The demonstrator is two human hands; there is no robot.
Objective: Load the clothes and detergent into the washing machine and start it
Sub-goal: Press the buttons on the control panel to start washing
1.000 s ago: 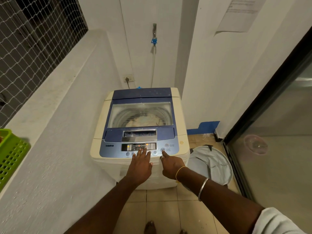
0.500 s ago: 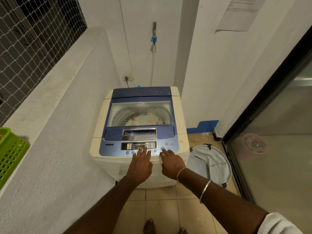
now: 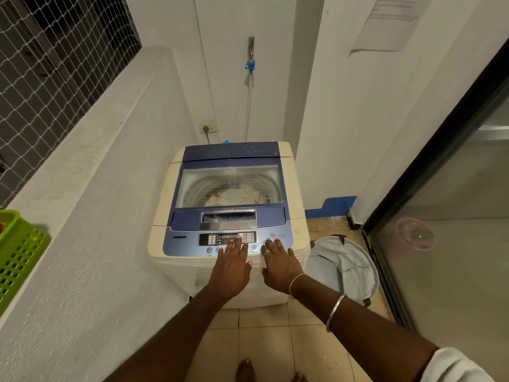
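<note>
Our right hand (image 3: 281,264), pointing before, now lies spread beside our left hand (image 3: 232,267), both touching the panel (image 3: 181,242). With clothes (image 3: 239,193) in the washer (image 3: 162,205) under the shut lid (image 3: 275,215), we judge only starting remains.

A washing machine (image 3: 228,213) with a smooth cream plastic body, matt and slightly yellowed. Its lid (image 3: 190,219) is glossy blue plastic around a clear window (image 3: 231,186), which shows pale cloth clothes (image 3: 237,193). The wall (image 3: 96,216) is rough white plaster and the floor (image 3: 264,340) is smooth beige tile. There is a perforated green plastic basket (image 3: 19,257), a shiny metal bangle (image 3: 334,312), a soft grey cloth hamper (image 3: 344,266), a reflective glass door (image 3: 454,244), a thin paper sheet (image 3: 385,23) and a dull metal tap (image 3: 251,46).
</note>
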